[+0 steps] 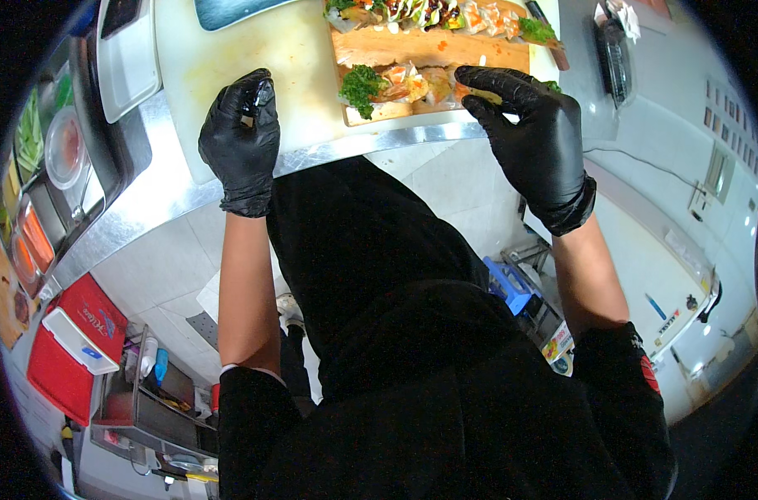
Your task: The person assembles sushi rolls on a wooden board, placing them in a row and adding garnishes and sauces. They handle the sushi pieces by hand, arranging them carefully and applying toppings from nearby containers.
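Observation:
My left hand, in a black glove, hovers over the front left of a yellowish-white cutting board. Its fingers are curled in against the thumb; anything inside them is hidden. A wooden serving board bears two rows of topped rolls. The front row of rolls has curly green leaf at its left end. Around that row's right end my right hand, also black-gloved, keeps thumb and forefinger apart. Whether they touch the food I cannot tell. Sauce-striped rolls make up the back row.
A blue dish and a white tray stand at the back left. Ingredient containers line the far left. A black plastic tray lies right of the boards. The steel counter edge runs before me; a red box sits lower left.

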Tool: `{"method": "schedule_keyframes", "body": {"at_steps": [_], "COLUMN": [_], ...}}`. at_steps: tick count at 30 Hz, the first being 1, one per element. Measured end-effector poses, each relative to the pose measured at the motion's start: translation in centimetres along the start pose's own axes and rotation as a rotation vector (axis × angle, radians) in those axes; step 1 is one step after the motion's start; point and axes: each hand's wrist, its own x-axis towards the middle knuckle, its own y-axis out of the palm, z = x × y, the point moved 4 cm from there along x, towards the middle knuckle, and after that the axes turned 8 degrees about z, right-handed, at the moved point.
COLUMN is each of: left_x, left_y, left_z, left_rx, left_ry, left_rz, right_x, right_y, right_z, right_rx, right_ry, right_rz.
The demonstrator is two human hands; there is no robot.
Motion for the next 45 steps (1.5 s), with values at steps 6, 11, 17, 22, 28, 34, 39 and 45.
{"method": "schedule_keyframes", "body": {"at_steps": [6,11,17,22,28,34,39,45], "left_x": [0.0,0.0,0.0,0.1,0.2,0.2,0.0,-0.1], "left_y": [0.0,0.1,0.1,0.2,0.0,0.1,0.4,0.3], "left_z": [0.1,0.3,0.0,0.1,-0.4,0.0,0.3,0.7], "left_rx": [0.005,0.006,0.007,0.027,0.041,0.051,0.03,0.062], "left_ry": [0.008,0.022,0.021,0.013,0.017,0.055,-0.036,0.016], "left_rz": [-0.012,-0.013,0.0,0.003,0.0,-0.012,0.052,0.009], "right_x": [-0.1,-0.1,-0.1,0.2,0.2,0.1,-0.5,2.5], "right_y": [-0.2,-0.2,-0.2,0.0,0.0,-0.1,-2.6,-7.4], "right_z": [-0.5,-0.5,-0.7,-1.1,-0.5,-0.5,-1.3,-3.0], "right_rx": [-0.012,-0.055,-0.087,-0.065,-0.06,-0.092,0.167,0.188], "right_ry": [0.023,0.062,0.022,0.067,0.062,0.069,0.182,0.03], "right_rz": [0.028,0.016,-0.028,-0.021,-0.026,-0.021,-0.113,-0.151]}}
